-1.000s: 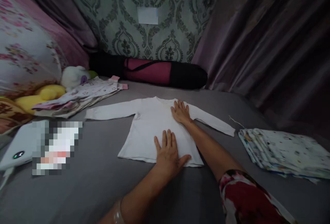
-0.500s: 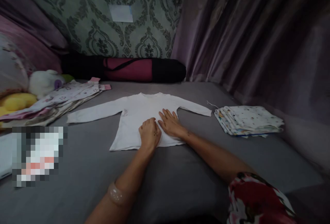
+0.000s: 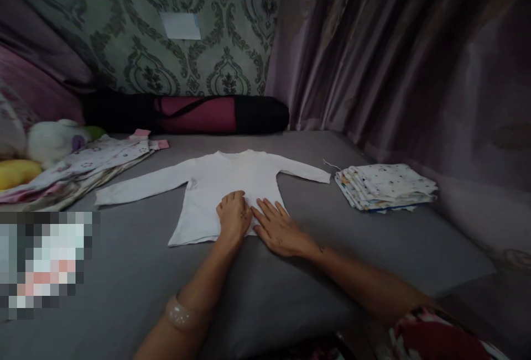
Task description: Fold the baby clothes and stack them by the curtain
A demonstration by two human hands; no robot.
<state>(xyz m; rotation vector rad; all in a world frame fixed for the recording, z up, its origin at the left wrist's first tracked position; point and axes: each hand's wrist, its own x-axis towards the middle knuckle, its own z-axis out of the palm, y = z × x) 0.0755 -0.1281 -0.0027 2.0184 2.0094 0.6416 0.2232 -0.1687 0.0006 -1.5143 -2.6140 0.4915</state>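
A white long-sleeved shirt [image 3: 207, 199] lies spread flat on the grey bed sheet, both sleeves stretched out to the sides. My left hand [image 3: 234, 215] rests on its lower middle, fingers curled down against the fabric and fingertips hidden. Just to the right, my right hand [image 3: 280, 230] lies flat over the lower right part of the shirt, fingers spread, holding nothing. The right palm covers part of the bottom hem. A clear bangle [image 3: 182, 316] circles my left forearm.
Folded patterned clothes [image 3: 388, 186] are stacked at the right. More garments [image 3: 103, 155] lie at the left beside a white plush toy [image 3: 53, 141] and a yellow one [image 3: 19, 173]. A long black and red bag [image 3: 199, 114] lies along the wall.
My right hand has slid down the shirt towards the hem, fingers still spread. The left hand stays on the shirt's lower middle. The view has shifted slightly to the right.
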